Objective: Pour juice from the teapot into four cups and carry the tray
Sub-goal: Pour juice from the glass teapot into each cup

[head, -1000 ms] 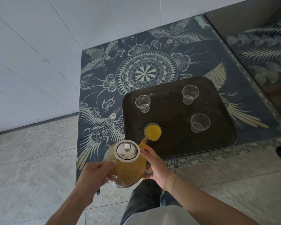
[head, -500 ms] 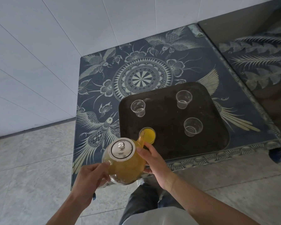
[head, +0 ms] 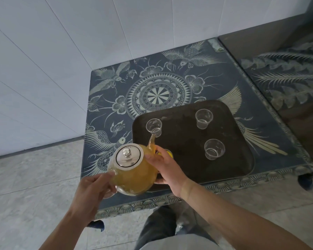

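Two hands on teapot, left hand grip wrapped round its side, right hand cupping body

Head cam, steep downward, close

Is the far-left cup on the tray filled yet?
Empty: the cup is clear, no juice inside, though the teapot spout points at it.

Soft, diffuse, cool-toned illumination is provided across the scene, and only faint, soft-edged shadows are cast. The white wall is rendered brightest, while the dark tray and the upper right corner are rendered dim; small specular highlights are seen on the metal lid. Straight lines are bowed toward the frame edges by wide-angle distortion, and slight softness is noted on the forearms at the bottom.
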